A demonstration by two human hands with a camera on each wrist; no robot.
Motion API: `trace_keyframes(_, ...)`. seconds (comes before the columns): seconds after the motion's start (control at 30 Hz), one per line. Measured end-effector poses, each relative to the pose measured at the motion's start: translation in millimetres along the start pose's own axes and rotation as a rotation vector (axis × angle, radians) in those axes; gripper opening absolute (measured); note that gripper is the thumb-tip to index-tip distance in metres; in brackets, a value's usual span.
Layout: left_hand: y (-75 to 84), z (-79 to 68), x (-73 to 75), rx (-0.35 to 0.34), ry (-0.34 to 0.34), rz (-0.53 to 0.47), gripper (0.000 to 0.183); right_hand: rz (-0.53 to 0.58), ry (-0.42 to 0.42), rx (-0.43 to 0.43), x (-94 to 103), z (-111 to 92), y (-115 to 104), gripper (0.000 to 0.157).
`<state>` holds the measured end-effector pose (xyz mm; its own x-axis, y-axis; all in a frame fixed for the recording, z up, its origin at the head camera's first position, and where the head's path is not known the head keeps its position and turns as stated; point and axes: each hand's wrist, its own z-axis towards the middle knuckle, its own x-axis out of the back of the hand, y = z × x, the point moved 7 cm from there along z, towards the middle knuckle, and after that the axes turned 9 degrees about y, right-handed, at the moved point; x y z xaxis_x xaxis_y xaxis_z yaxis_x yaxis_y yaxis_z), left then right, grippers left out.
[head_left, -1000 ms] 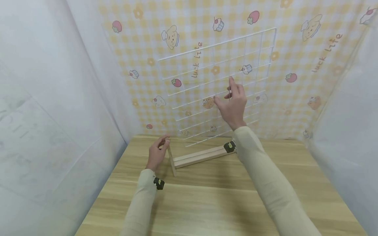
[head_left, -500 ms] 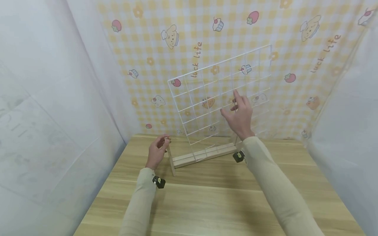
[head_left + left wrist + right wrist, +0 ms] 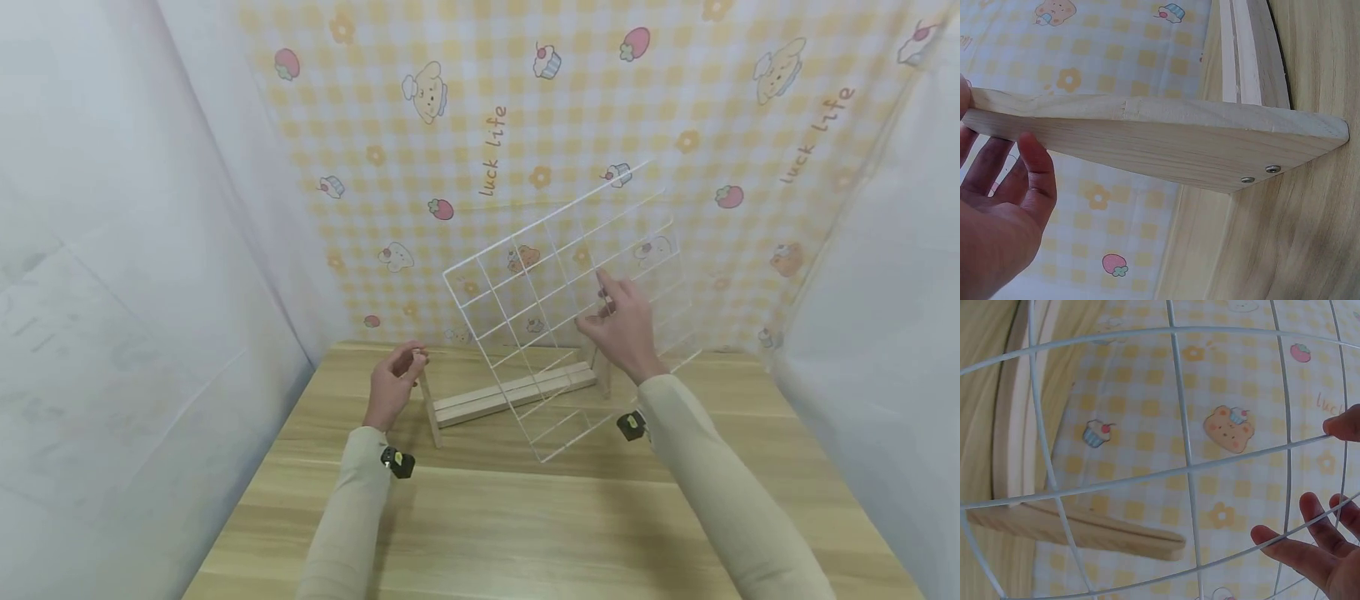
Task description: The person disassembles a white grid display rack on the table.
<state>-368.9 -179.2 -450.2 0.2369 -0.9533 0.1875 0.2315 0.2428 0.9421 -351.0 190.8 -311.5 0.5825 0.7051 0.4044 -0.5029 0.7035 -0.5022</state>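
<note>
A low wooden stand has two long slats joining an upright end piece on each side. My left hand pinches the top of its left end piece, thumb on one side and fingers on the other; two screws show low on that piece. With my right hand I hold a white wire grid panel by its wires, near the middle of the right half. The grid is tilted, in front of and above the stand, its lower left corner past the slats on my side. The right end piece shows through the wires.
The stand rests on a wood-grain tabletop near its back edge. Behind it hangs a yellow checked cloth with cartoon prints. White sheets close off both sides. Each wrist wears a small black camera.
My right hand has moved down, slightly right and nearer, lowering the wire grid and tilting it more. The left hand keeps its place on the wooden end piece.
</note>
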Motion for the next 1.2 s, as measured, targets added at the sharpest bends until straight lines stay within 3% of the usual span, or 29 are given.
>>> trace_keyframes(0.17,-0.6,-0.6,4.2,0.017,-0.009,0.004,0.034,-0.036,-0.088,0.011,-1.7,-14,12,0.072)
trace_keyframes(0.33,12.4,-8.6,7.2,0.013,-0.032,0.02,0.032,-0.064,-0.132,0.027,-0.9,-26,23,0.074)
trace_keyframes(0.43,10.7,-9.2,7.6,-0.003,-0.031,0.008,0.031,-0.061,-0.156,0.023,-0.4,-30,29,0.073)
trace_keyframes(0.5,1.5,-6.4,7.4,-0.002,-0.03,0.007,0.033,-0.055,-0.184,0.002,-0.7,-33,33,0.074)
trace_keyframes(0.7,1.3,-10.1,10.4,0.007,-0.035,0.018,0.035,-0.082,-0.283,-0.048,-2.7,-43,45,0.079)
trace_keyframes(1.2,1.5,-23.3,18.5,0.037,-0.013,0.001,0.032,-0.12,-0.44,-0.005,0.2,-66,59,0.078)
